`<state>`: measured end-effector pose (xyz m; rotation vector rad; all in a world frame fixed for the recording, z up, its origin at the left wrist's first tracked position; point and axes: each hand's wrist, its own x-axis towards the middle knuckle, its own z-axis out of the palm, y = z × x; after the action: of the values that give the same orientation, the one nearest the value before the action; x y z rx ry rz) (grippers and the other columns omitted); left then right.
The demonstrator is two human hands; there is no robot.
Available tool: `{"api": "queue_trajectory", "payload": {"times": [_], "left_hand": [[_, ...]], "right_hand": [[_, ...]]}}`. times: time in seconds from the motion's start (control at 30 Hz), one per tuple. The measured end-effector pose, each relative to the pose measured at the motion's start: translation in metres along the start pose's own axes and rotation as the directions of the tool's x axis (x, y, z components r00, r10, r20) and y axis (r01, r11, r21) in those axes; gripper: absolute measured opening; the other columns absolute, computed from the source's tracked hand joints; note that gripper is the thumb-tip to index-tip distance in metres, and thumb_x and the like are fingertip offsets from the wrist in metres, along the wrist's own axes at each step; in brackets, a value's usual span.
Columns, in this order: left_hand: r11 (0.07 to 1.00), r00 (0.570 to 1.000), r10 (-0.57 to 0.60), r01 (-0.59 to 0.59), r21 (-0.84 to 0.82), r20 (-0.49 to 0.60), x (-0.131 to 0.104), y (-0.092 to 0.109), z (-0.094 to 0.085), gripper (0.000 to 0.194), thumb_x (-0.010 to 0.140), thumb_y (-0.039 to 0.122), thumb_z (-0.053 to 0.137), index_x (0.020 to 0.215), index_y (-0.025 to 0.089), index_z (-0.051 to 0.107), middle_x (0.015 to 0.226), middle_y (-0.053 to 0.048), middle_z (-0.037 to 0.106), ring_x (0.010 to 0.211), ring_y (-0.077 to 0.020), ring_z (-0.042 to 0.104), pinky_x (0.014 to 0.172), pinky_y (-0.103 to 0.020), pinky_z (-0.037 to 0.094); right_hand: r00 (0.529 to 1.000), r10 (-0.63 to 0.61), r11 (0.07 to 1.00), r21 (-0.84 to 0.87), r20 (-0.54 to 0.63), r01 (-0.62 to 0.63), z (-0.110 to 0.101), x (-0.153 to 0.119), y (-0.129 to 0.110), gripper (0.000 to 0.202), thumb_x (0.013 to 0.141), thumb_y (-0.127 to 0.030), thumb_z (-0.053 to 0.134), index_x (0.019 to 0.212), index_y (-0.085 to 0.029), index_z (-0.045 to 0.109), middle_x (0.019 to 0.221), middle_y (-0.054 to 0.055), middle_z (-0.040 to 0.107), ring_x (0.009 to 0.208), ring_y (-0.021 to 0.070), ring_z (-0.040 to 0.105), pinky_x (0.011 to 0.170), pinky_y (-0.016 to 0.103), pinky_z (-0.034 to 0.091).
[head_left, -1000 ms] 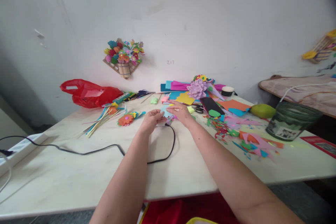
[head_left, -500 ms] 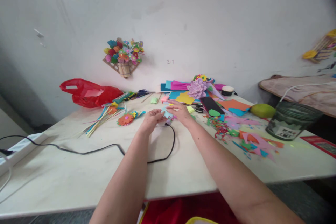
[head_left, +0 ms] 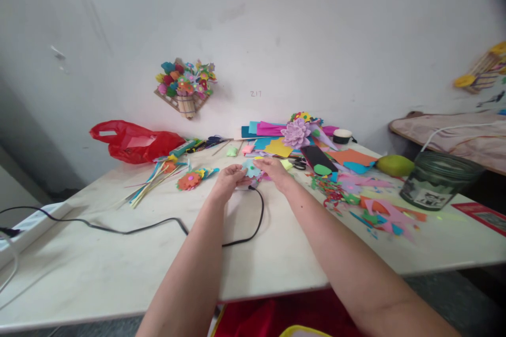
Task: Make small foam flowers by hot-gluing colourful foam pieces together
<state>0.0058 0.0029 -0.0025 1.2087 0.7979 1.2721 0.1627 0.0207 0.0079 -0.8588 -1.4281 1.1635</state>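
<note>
A light blue flower (head_left: 252, 168) with a small green centre is held between my two hands over the middle of the table. My left hand (head_left: 231, 180) pinches its left edge. My right hand (head_left: 273, 171) closes on its right edge, with a bit of pink showing just below the fingers. Right under the hands, the end of a black cable (head_left: 261, 210) shows; what it joins is hidden. An orange flower (head_left: 188, 180) with a pink centre lies to the left of my left hand.
Left on the table (head_left: 118, 268) are a red plastic bag (head_left: 138, 142), thin sticks (head_left: 150, 184) and a power strip (head_left: 35, 231). To the right lie scissors (head_left: 299, 163), a black phone (head_left: 316, 159), coloured scraps (head_left: 389, 210), a yellow-green fruit (head_left: 395, 165) and a glass jar (head_left: 438, 181).
My right hand has drawn back slightly and its fingers have come together at the flower's right edge. The green centre now shows. My left hand has hardly moved.
</note>
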Motion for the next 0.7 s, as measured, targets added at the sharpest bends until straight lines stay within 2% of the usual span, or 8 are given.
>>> {"api": "queue_trajectory", "payload": {"times": [0.07, 0.17, 0.5, 0.7], "left_hand": [[1.0, 1.0, -0.006, 0.006, 0.014, 0.013, 0.0, 0.0, 0.0, 0.032, 0.058, 0.027, 0.072, 0.079, 0.013, 0.053, 0.064, -0.002, 0.064, 0.063, -0.0173, 0.065, 0.063, -0.03, 0.052], [1.0, 1.0, -0.005, 0.004, 0.018, 0.02, 0.0, -0.001, -0.001, 0.032, 0.058, 0.028, 0.072, 0.08, 0.014, 0.053, 0.065, -0.001, 0.064, 0.066, -0.0192, 0.065, 0.064, -0.031, 0.052], [0.999, 1.0, 0.002, -0.003, 0.042, 0.024, -0.001, -0.003, 0.001, 0.038, 0.058, 0.027, 0.073, 0.085, 0.016, 0.048, 0.063, 0.0, 0.063, 0.064, -0.0184, 0.065, 0.068, -0.034, 0.052], [0.999, 1.0, -0.007, 0.006, 0.036, 0.023, -0.002, -0.001, 0.003, 0.035, 0.055, 0.027, 0.074, 0.078, 0.014, 0.051, 0.064, 0.0, 0.063, 0.063, -0.0164, 0.064, 0.071, -0.034, 0.051]], "right_hand": [[0.998, 0.031, 0.999, 0.009, 0.051, -0.031, 0.001, 0.0, 0.004, 0.032, 0.059, -0.045, 0.065, 0.069, -0.015, 0.064, 0.064, 0.001, 0.061, 0.055, 0.0096, 0.05, 0.053, 0.023, 0.038], [0.997, 0.065, 0.998, -0.002, 0.042, -0.065, 0.001, 0.003, 0.012, 0.032, 0.056, -0.045, 0.068, 0.062, -0.015, 0.061, 0.059, 0.0, 0.059, 0.051, 0.0087, 0.048, 0.05, 0.022, 0.036], [0.995, 0.094, 0.995, 0.026, 0.023, -0.095, 0.003, 0.007, 0.018, 0.027, 0.055, -0.038, 0.069, 0.065, -0.015, 0.062, 0.059, 0.001, 0.061, 0.049, 0.0087, 0.049, 0.049, 0.023, 0.038], [0.995, 0.1, 0.995, 0.006, -0.02, -0.1, 0.003, 0.009, 0.019, 0.025, 0.055, -0.036, 0.069, 0.065, -0.014, 0.062, 0.057, 0.001, 0.059, 0.048, 0.0089, 0.049, 0.048, 0.023, 0.039]]}}
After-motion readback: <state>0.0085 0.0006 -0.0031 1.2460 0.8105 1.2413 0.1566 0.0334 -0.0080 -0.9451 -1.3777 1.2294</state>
